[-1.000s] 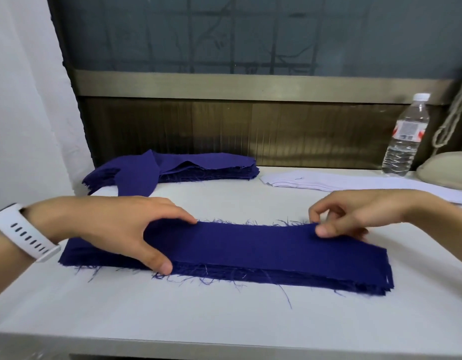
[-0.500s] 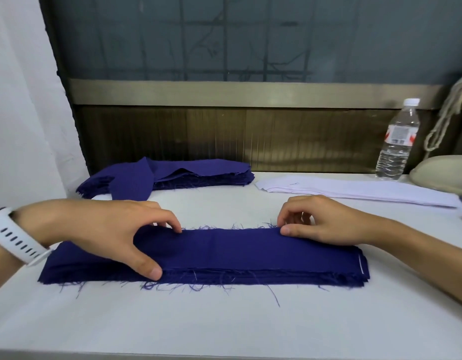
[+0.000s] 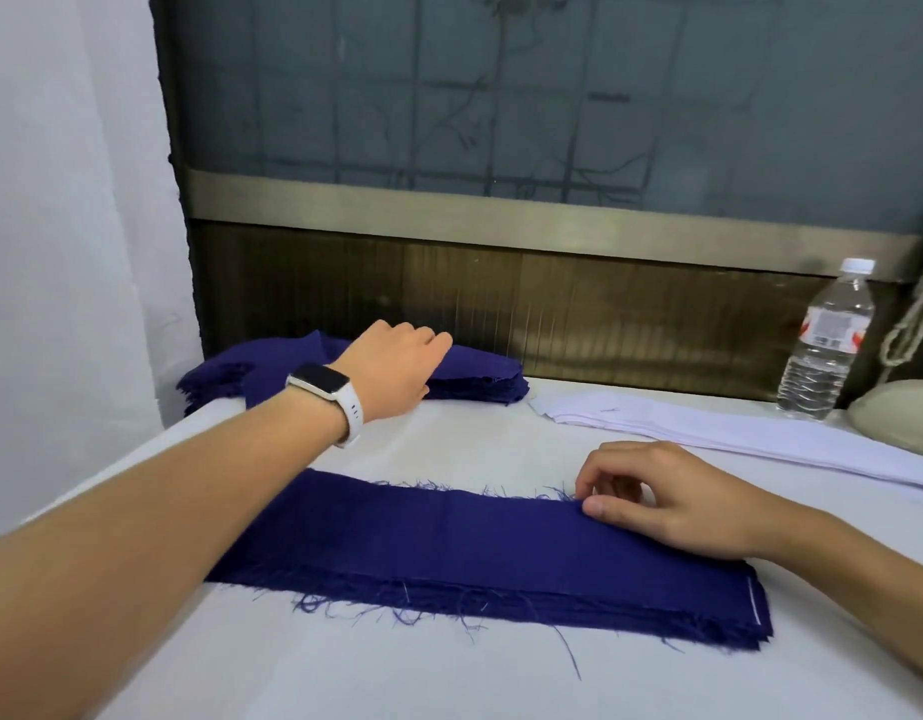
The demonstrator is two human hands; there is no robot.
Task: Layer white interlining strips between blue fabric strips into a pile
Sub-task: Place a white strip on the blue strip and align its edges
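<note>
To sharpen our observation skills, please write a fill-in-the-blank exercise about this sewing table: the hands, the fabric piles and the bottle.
The left hand reaches the far stack of ____ fabric strips.
The right hand pinches the near pile at its far edge, toward the ____ end.
The interlining strips beside the water bottle are ____.
The watch sits on the ____ wrist.
Missing words: blue; right; white; left.
</note>
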